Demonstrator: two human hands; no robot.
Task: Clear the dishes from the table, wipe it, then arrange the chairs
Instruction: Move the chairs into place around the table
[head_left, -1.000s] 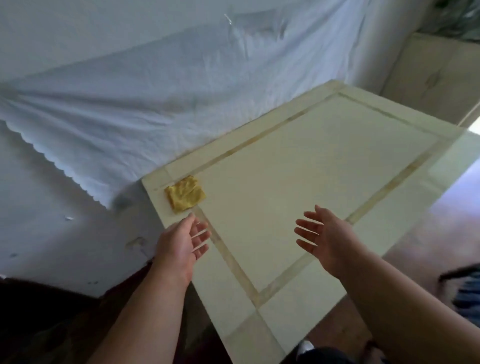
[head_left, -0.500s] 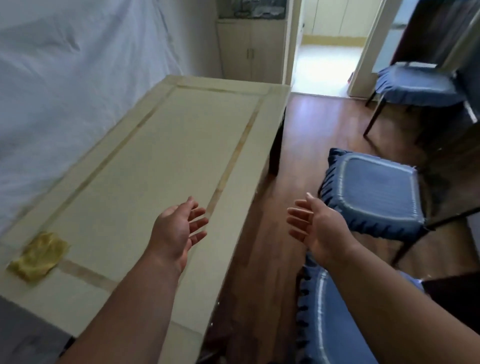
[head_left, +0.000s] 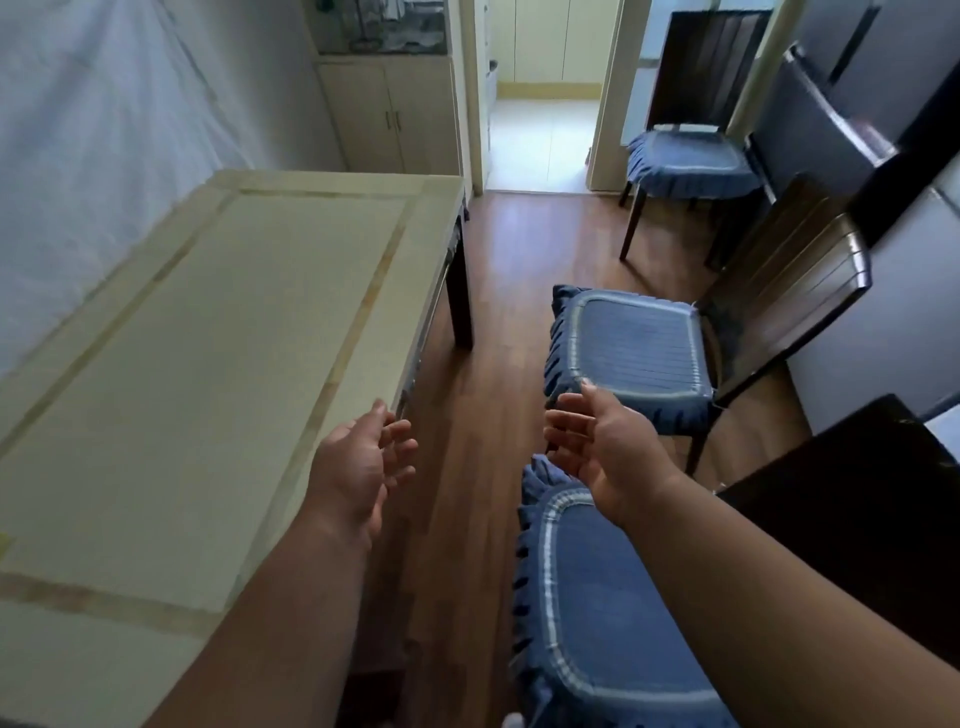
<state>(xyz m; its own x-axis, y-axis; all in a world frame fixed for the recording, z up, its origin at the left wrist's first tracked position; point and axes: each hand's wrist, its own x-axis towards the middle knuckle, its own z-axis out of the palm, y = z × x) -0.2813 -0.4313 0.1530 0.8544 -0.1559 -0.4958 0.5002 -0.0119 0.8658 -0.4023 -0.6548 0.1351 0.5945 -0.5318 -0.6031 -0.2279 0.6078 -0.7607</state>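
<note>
The cream table (head_left: 208, 364) fills the left, its top bare apart from a sliver of yellow cloth (head_left: 4, 545) at the left edge. Three dark wooden chairs with blue seat cushions stand to the right of it: the nearest chair (head_left: 597, 623) right below my right arm, a middle chair (head_left: 628, 353), and a far chair (head_left: 691, 161) by the doorway. My left hand (head_left: 363, 467) hovers open over the table's right edge. My right hand (head_left: 602, 447) is open above the gap between the nearest and middle chairs. Neither hand holds anything.
A white sheet (head_left: 104, 130) hangs on the wall left of the table. A cream cabinet (head_left: 395, 119) stands behind it, beside an open doorway (head_left: 540, 130). Brown wooden floor (head_left: 498, 312) runs between table and chairs. A dark surface (head_left: 857, 493) sits at the right.
My view has swung right, from the table corner with the yellow cloth to the chairs. Both open hands have travelled right with it, off the table toward the chairs.
</note>
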